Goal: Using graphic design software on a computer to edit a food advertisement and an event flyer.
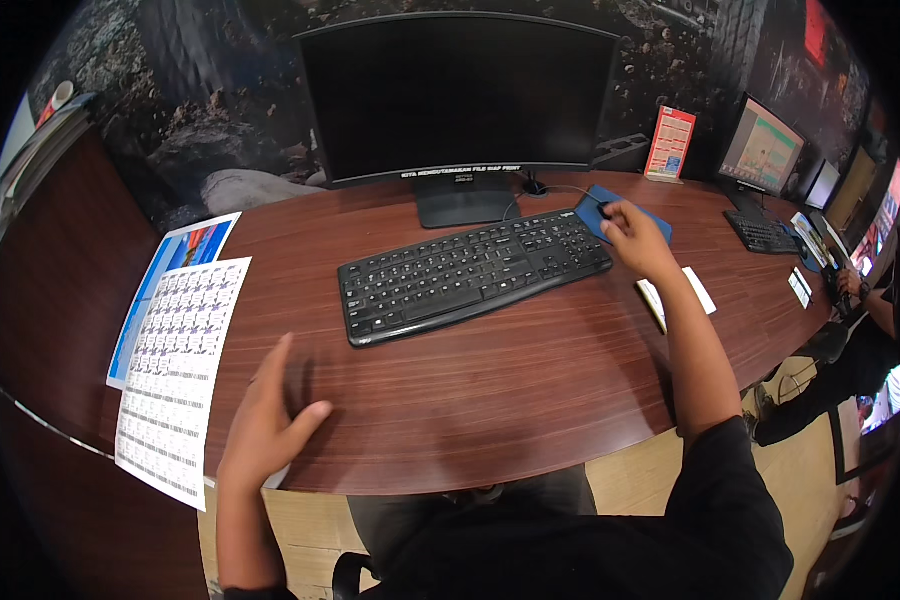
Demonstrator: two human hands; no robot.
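Mouse [604, 209]: small, dark and mostly hidden behind the right fingers; it sits on the blue pad, near the keyboard's far right corner.
Blue pad [589, 209]: lies beyond the keyboard's right end, partly covered from view by the hand.
Right grip [634, 238]: fingers curled, thumb a little apart from the index finger; whether it touches or has hold of the mouse, I cannot tell.
Keyboard [475, 275]: black, full-size, set at a slant across the middle of the table [450, 420], its right end just beside the right hand.
Left grip [270, 425]: wide open with nothing in it, thumb spread well away from the fingers, over the near left part of the table.
Printed sheet [175, 390]: white, with rows of small marks, left of that hand; it overlaps a blue picture sheet [135, 320].
Monitor [460, 95]: large, its screen black, standing behind the keyboard.
White flat item [701, 290]: partly hidden by the right forearm.
Red stand-up card [670, 143]: at the back, right of the monitor.
Far right: a second monitor [765, 145], lit, with a second keyboard [760, 232] before it; another person's hand [850, 283] shows near the rim.
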